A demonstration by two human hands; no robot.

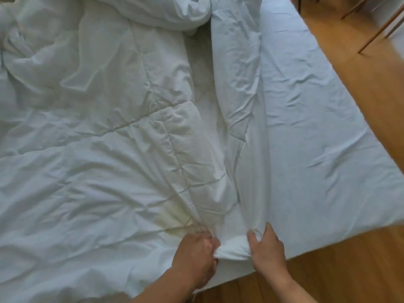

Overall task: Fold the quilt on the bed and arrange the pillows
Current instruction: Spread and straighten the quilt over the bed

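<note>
The quilt (87,149) covers the left and middle of the frame, creased and uneven, with a loose heap (164,12) piled at the upper centre; no pillow can be made out for certain, and that heap may hide one. At the lower centre the left hand (194,256) is closed on a gathered wad of the quilt's near edge, fingers curled into the cloth, and just beside it the right hand (267,252) pinches the same wad from the other side, thumb and fingers wrapped round it. Because both hands hold one bunched spot and not two spread corners, a pull from here would likely drag the cloth into a rope, leaving the fold crooked and the left expanse lagging behind. The heap at the top could also catch and tip. Right of the hands a raised ridge of quilt (236,84) borders the bare sheet (317,127); a hard tug might rumple that sheet too. Further right lies the wooden floor (360,270), where a slipped edge could drop.
</note>
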